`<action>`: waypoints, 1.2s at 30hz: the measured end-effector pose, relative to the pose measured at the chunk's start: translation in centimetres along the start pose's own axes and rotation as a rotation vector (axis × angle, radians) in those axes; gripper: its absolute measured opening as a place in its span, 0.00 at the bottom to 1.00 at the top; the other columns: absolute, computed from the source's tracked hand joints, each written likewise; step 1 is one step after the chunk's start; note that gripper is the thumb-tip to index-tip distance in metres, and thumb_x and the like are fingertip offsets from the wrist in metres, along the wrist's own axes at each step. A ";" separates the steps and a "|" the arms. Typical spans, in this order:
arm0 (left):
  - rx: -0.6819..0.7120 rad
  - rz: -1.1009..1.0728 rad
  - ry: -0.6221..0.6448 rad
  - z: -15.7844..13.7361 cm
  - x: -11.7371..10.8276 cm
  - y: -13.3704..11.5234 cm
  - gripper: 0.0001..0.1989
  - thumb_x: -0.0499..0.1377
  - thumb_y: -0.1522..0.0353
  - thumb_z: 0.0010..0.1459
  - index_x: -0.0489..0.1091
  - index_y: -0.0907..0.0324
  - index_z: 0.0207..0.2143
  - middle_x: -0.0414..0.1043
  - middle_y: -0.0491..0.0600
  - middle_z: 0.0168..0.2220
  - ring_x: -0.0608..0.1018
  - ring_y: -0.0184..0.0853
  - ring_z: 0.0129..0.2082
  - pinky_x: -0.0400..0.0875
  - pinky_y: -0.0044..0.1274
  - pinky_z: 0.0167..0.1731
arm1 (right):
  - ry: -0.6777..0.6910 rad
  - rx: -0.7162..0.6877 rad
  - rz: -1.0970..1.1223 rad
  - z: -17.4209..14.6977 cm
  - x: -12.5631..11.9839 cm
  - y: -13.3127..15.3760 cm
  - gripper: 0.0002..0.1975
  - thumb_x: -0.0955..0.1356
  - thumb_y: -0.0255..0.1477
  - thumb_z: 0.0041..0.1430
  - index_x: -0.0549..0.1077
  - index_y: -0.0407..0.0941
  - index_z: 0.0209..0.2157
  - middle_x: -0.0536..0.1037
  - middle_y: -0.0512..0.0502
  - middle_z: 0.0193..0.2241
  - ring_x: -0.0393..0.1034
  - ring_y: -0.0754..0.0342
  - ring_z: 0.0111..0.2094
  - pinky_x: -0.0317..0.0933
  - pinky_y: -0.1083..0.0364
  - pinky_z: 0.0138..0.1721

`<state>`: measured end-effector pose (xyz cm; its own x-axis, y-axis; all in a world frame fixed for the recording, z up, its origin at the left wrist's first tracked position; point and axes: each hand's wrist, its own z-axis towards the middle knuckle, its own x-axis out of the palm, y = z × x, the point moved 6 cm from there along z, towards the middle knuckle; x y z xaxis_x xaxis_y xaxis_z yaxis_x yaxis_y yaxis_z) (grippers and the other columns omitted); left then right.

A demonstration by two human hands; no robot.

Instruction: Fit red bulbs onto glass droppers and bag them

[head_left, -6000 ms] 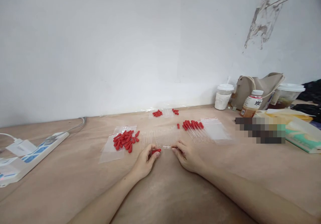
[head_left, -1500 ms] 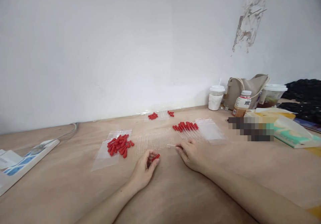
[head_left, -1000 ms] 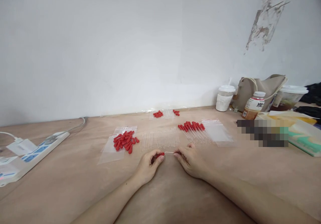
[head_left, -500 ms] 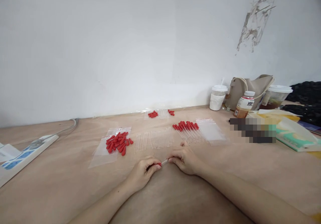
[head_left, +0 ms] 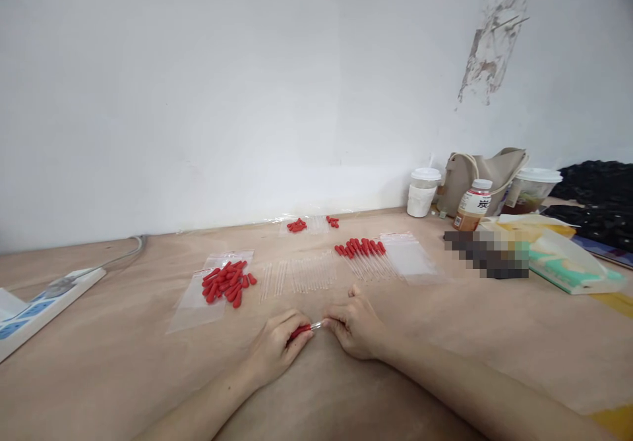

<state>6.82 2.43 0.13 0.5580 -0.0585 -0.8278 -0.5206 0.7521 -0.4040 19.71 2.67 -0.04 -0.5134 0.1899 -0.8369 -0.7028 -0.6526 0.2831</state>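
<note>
**Red bulb and clear tube, end to end**

So in the head view, the left hand is curled up with thumb and fingers clamped on the red bulb, its open end poking out to the right. The right hand has thumb and finger pinched on the clear tube, and just a short bit of it shows between the fingertips of the 2 hands. The tube looks to be right at the bulb's mouth; can't tell how deep it sits, if at all. It's all going on near the middle of the brown table.

Past the hands there are loose tubes lying side by side. Left of those, a messy bulb pile on a clear bag. To the right, a fan of red-topped tubes, with a flat zip bag just beside it. Back by the wall, 2 little bulb clusters with more tubes between. Far left is a white power strip; over on the right, 2 lidded cups, a bottle, a beige bag and a green packet.
</note>
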 end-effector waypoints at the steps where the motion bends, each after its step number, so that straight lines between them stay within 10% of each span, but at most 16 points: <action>1: 0.016 0.006 0.005 0.0 0.1 -0.1 0.08 0.48 0.69 0.59 0.65 0.60 0.32 0.66 0.47 0.28 0.69 0.31 0.28 0.63 0.21 0.29 | 0.012 0.017 0.000 0.0 0.2 0.0 0.11 0.60 0.28 0.55 0.68 0.43 0.22 0.74 0.52 0.21 0.59 0.61 0.22 0.41 0.56 0.33; 13: -0.062 0.030 -0.117 -0.1 -1.3 1.7 0.14 0.51 0.67 0.57 0.61 0.55 0.47 0.66 0.50 0.39 0.70 0.32 0.33 0.67 0.22 0.32 | 0.136 -0.039 -0.191 0.3 -1.9 1.2 0.12 0.58 0.28 0.56 0.70 0.43 0.26 0.73 0.46 0.29 0.63 0.55 0.32 0.44 0.55 0.36; 20: -0.207 0.031 -0.048 -0.6 -1.3 2.9 0.09 0.50 0.64 0.57 0.64 0.57 0.39 0.64 0.47 0.31 0.69 0.32 0.28 0.65 0.23 0.28 | -0.119 0.669 -0.077 0.8 -6.1 -10.0 0.14 0.59 0.35 0.54 0.70 0.44 0.23 0.73 0.50 0.22 0.65 0.58 0.25 0.48 0.59 0.28; 24: -0.191 0.027 -0.031 -0.4 -1.2 2.8 0.09 0.49 0.65 0.57 0.65 0.57 0.36 0.64 0.48 0.31 0.69 0.33 0.29 0.64 0.24 0.30 | -0.162 0.843 -0.181 1.8 -6.6 -14.2 0.15 0.60 0.37 0.52 0.70 0.45 0.20 0.74 0.50 0.22 0.66 0.56 0.28 0.48 0.58 0.30; 36: -0.177 0.015 -0.049 -0.3 -1.4 2.4 0.08 0.50 0.66 0.57 0.66 0.57 0.37 0.64 0.47 0.31 0.69 0.32 0.29 0.64 0.24 0.30 | -0.153 0.762 -0.230 2.7 -4.5 -13.4 0.11 0.61 0.36 0.51 0.70 0.44 0.26 0.74 0.49 0.26 0.67 0.53 0.32 0.50 0.55 0.37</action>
<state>4.55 4.12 0.15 0.5781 -0.0131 -0.8159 -0.6319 0.6254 -0.4578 30.06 12.54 1.18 -0.3385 0.3924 -0.8553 -0.9128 0.0837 0.3996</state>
